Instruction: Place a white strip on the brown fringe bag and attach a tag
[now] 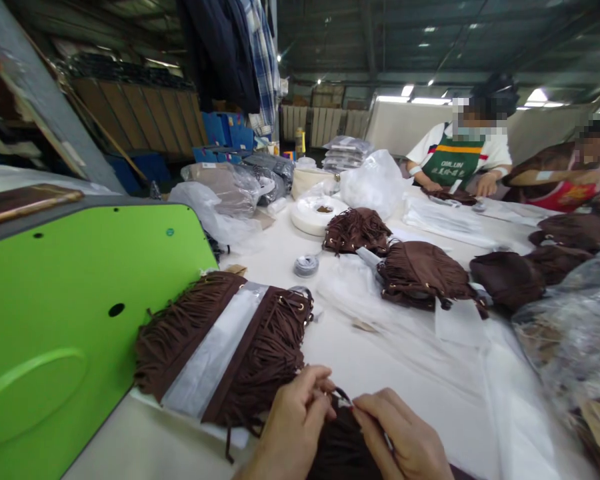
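At the bottom of the head view, a dark brown fringed bag (343, 447) lies below my hands, partly hidden by them. My left hand (295, 420) is closed, thumb and fingers pinching one end of a short dark drawstring cord (341, 395) above the bag. From the other side, my right hand (400, 430) pinches the same cord between thumb and forefinger. Something small and whitish shows between the fingertips, too small to name. Just left of my hands lies a fringed brown bag (275, 333) with a clear plastic wrap (220, 347) around its middle.
A bright green machine panel (105, 267) stands along the left. More brown bags (425, 270) lie across the white table (340, 340), with a tape roll (306, 265), a large white roll (305, 215) and plastic bags (375, 180). Two people (460, 153) work at the far right.
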A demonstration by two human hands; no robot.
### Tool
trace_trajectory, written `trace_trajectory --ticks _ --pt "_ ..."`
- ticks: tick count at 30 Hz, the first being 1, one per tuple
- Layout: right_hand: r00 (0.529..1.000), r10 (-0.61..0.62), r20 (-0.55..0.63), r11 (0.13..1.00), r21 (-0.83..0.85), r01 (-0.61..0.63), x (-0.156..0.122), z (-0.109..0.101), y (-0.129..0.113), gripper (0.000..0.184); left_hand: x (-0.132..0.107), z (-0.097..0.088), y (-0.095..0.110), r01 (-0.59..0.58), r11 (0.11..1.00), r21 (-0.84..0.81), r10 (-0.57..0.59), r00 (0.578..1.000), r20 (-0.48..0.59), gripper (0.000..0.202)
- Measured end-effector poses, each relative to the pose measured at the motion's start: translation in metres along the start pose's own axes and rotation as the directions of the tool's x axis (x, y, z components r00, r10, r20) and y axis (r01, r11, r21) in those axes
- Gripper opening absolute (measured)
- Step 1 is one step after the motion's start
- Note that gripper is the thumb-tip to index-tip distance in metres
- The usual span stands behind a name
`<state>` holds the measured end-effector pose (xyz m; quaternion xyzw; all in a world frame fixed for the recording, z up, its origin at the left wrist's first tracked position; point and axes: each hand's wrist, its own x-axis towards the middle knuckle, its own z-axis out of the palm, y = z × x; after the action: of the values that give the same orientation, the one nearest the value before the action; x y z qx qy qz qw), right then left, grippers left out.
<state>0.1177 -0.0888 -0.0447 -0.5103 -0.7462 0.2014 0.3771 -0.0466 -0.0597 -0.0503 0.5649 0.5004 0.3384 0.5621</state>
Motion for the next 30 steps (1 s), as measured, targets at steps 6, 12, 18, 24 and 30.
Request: trace_trajectory --ticks 6,12,18,24,30 --pt "0.996 0.049 0.077 0.974 -0.225 -0.031 -0.006 0.017 0.020 0.019 -0.013 0.012 -0.041 0.027 0.920 0.391 0.012 0.995 -0.098 0.039" --pt "0.997 0.040 0.067 0.966 -0.256 -0.021 -0.009 0.030 0.022 0.023 -0.003 0.009 -0.030 0.195 0.952 0.235 -0.191 0.981 -0.039 0.024" --pt "0.996 0.024 0.080 0.946 -0.323 0.003 -0.010 0.043 0.021 0.028 -0.003 0.013 -0.034 0.154 0.853 0.500 -0.156 0.987 -0.037 0.032" --pt "0.996 -0.029 0.088 0.910 -0.410 0.062 -0.006 0.048 0.022 0.031 -0.004 0.017 -0.039 0.168 0.859 0.484 -0.162 0.985 -0.055 0.034" --pt "0.990 -0.001 0.138 0.896 -0.439 0.062 0.000 0.052 0.020 0.037 -0.004 0.018 -0.042 0.180 0.882 0.435 -0.164 0.984 -0.073 0.034"
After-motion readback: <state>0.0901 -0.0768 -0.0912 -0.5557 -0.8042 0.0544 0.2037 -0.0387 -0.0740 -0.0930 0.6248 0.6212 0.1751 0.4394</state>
